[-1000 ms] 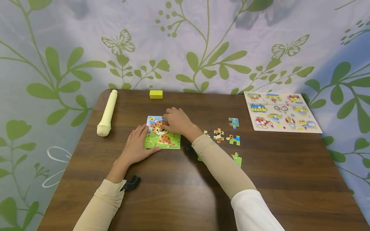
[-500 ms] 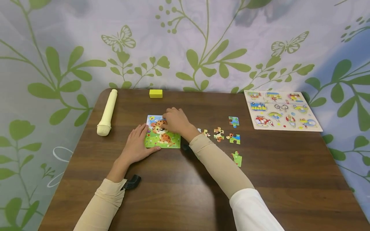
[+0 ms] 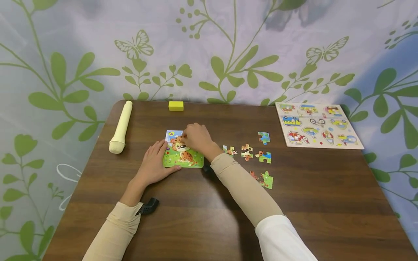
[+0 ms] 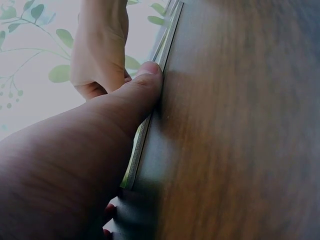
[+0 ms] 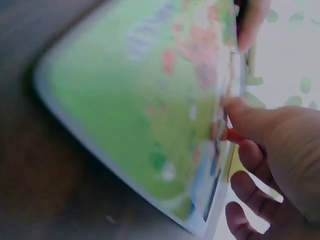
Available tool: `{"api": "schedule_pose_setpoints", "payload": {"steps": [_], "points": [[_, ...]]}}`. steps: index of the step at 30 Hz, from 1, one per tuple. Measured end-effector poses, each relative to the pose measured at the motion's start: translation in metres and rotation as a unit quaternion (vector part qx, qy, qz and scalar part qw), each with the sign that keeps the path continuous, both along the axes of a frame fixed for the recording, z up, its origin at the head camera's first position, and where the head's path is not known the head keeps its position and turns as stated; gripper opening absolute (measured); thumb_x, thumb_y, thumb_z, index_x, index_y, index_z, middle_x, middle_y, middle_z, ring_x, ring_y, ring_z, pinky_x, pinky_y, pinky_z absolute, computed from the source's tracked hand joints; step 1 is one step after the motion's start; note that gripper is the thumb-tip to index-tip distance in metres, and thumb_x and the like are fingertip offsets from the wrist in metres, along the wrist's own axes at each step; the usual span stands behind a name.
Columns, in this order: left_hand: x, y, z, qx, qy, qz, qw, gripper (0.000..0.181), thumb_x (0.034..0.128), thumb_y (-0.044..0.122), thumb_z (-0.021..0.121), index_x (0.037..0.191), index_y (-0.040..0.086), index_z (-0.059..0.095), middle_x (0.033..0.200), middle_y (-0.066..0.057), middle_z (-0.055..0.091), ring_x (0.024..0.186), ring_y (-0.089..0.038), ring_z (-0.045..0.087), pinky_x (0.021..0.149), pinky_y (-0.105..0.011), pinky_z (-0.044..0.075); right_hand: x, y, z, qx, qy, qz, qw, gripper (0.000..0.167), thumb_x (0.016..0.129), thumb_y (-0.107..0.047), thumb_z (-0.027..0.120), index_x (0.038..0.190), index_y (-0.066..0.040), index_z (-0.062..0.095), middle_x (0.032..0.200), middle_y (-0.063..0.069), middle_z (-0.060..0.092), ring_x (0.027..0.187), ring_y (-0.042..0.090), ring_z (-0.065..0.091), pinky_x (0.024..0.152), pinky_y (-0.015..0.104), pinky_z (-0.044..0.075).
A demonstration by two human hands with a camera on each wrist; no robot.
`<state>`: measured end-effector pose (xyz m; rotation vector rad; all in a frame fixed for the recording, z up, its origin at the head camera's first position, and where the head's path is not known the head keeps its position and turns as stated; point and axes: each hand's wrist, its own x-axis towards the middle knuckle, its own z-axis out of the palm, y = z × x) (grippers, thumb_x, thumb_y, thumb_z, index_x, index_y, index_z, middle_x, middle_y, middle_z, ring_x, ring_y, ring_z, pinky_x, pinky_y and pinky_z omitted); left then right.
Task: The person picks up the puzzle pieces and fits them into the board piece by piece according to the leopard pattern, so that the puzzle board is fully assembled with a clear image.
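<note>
Here we have a thin, square, glossy puzzle board printed with a spotted leopard [image 3: 173, 161] flat on the dark wood-grain table [image 3: 209, 224], the left hand [image 3: 153, 165] lying along its left side, thumb apart from the fingers, while the right hand [image 3: 198, 139] pinches a small, blurred puzzle piece [image 5: 218, 132] and hides the upper right corner. Right of it we see knobbed loose cardboard-like pieces [image 3: 265, 157], some partly covered by the beige sleeve [image 3: 245, 188], and farther out a pale vehicle-picture board [image 3: 318, 125], a cream microphone-shaped object [image 3: 121, 128] and a yellow rectangular block [image 3: 176, 106].
</note>
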<state>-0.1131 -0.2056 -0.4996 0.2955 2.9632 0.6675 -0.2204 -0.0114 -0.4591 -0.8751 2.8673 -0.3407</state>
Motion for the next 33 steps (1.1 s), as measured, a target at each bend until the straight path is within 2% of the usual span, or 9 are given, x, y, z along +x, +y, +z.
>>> {"api": "schedule_pose_setpoints", "payload": {"steps": [8,12,15,17,20,23,26,29,33], "points": [[-0.002,-0.007,0.004,-0.002,0.005,0.002,1.0000,0.106,0.0845,0.061,0.074,0.159,0.000,0.029,0.166,-0.020,0.026,0.156,-0.043,0.017,0.125,-0.064,0.014,-0.009,0.012,-0.005,-0.008,-0.016,0.007,0.9998,0.037,0.095,-0.051,0.069,0.127,-0.033,0.073,0.102,-0.007,0.065,0.098,0.018,0.058,0.090,0.043,0.048],[-0.003,-0.007,0.005,-0.001,0.004,-0.002,1.0000,0.105,0.0849,0.059,0.075,0.159,0.001,0.029,0.166,-0.021,0.025,0.156,-0.044,0.016,0.125,-0.064,0.014,-0.011,0.014,-0.005,-0.027,-0.022,0.009,0.9993,0.040,0.095,-0.051,0.069,0.129,-0.029,0.073,0.101,-0.005,0.065,0.096,0.018,0.057,0.090,0.044,0.048],[-0.003,-0.005,0.005,-0.001,-0.002,-0.004,1.0000,0.106,0.0851,0.060,0.075,0.160,0.001,0.027,0.167,-0.020,0.024,0.157,-0.043,0.015,0.126,-0.064,0.013,-0.015,0.030,0.000,-0.063,-0.035,-0.002,0.9974,0.043,0.095,-0.049,0.070,0.130,-0.024,0.072,0.104,-0.003,0.066,0.095,0.019,0.059,0.089,0.043,0.049],[-0.004,-0.003,0.003,0.000,-0.004,-0.004,1.0000,0.107,0.0851,0.060,0.075,0.161,0.001,0.026,0.167,-0.020,0.024,0.157,-0.043,0.014,0.126,-0.063,0.012,-0.020,0.057,0.005,-0.091,-0.040,-0.007,0.9950,0.044,0.096,-0.044,0.071,0.131,-0.018,0.071,0.105,0.000,0.067,0.096,0.020,0.061,0.089,0.042,0.051],[-0.003,0.001,0.001,0.004,-0.006,-0.004,1.0000,0.108,0.0849,0.061,0.074,0.161,0.002,0.025,0.168,-0.019,0.023,0.157,-0.042,0.014,0.127,-0.062,0.012,-0.026,0.122,0.010,-0.121,-0.039,-0.037,0.9911,0.043,0.095,-0.036,0.073,0.131,-0.012,0.071,0.106,0.005,0.068,0.096,0.023,0.062,0.088,0.041,0.052],[-0.001,0.001,-0.001,0.004,-0.007,0.000,1.0000,0.109,0.0845,0.062,0.073,0.161,0.002,0.025,0.168,-0.019,0.023,0.157,-0.041,0.014,0.127,-0.061,0.011,-0.028,0.194,0.009,-0.124,-0.037,-0.085,0.9879,0.046,0.094,-0.031,0.075,0.133,-0.009,0.068,0.106,0.009,0.067,0.094,0.027,0.062,0.086,0.044,0.051],[0.001,-0.001,-0.001,0.002,-0.009,0.004,1.0000,0.109,0.0844,0.062,0.073,0.161,0.002,0.025,0.168,-0.019,0.022,0.157,-0.042,0.014,0.127,-0.062,0.012,-0.024,0.253,0.006,-0.107,-0.055,-0.133,0.9838,0.049,0.094,-0.025,0.076,0.137,-0.006,0.064,0.111,0.015,0.064,0.097,0.032,0.062,0.085,0.048,0.050],[0.000,-0.001,-0.002,0.001,-0.005,0.002,1.0000,0.109,0.0846,0.063,0.073,0.161,0.002,0.024,0.168,-0.019,0.022,0.157,-0.042,0.013,0.127,-0.062,0.012,-0.019,0.289,0.006,-0.075,-0.080,-0.152,0.9823,0.053,0.094,-0.020,0.075,0.141,-0.003,0.059,0.118,0.020,0.062,0.104,0.037,0.061,0.087,0.053,0.050],[-0.001,-0.001,-0.002,0.000,0.001,-0.001,1.0000,0.109,0.0847,0.062,0.073,0.161,0.003,0.024,0.168,-0.018,0.022,0.158,-0.041,0.014,0.127,-0.061,0.012,-0.015,0.305,0.005,-0.053,-0.097,-0.143,0.9835,0.056,0.092,-0.020,0.076,0.142,-0.002,0.059,0.119,0.023,0.062,0.107,0.040,0.060,0.091,0.056,0.049]]}}
